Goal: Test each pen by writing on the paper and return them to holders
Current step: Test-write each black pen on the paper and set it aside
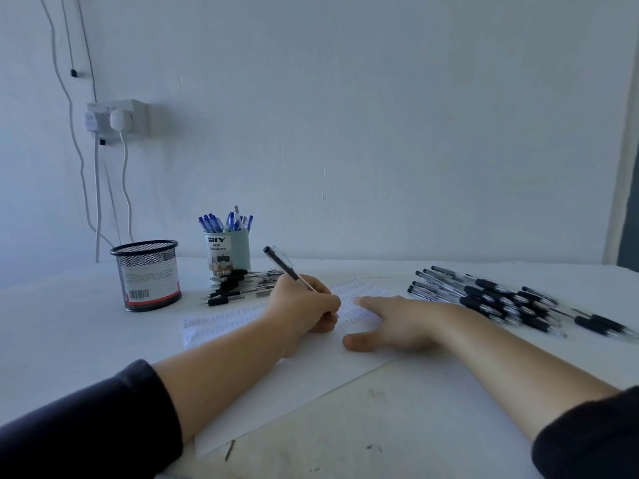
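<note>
Left hand [304, 307] has its fingers [328, 305] curled tight round a clear-barrelled ballpoint pen with black cap end [287, 267], tip down on the white sheet of paper [311, 375], which lies mid-counter and runs toward the near edge. Pen's long axis slants up and away from the tip toward the far-left corner; the tip itself is hidden behind the knuckles. Rows of small test marks cover the far part of the sheet. Right hand [397, 326] lies flat on the paper just beside the writing hand, fingers straight and spread, holding nothing, pinning the sheet. Judgement: a test stroke is in hand, with many pens left. Black wire-mesh pen cup [148, 274] stands toward the far-left part of the white counter [69, 323], seemingly empty, though its inside is not fully visible. Pale blue cardboard desk organizer [228, 252] beside it holds blue-capped pens. A small heap of black-grip pens [238, 288] lies at the organizer's foot, near the left hand. A larger spread of black-grip pens [501, 302] lies toward the right edge, close to the right forearm. Both holders lie far-left of the pen, so the left hand is the nearer one for the return; the pen would need tipping upright to drop in.
</note>
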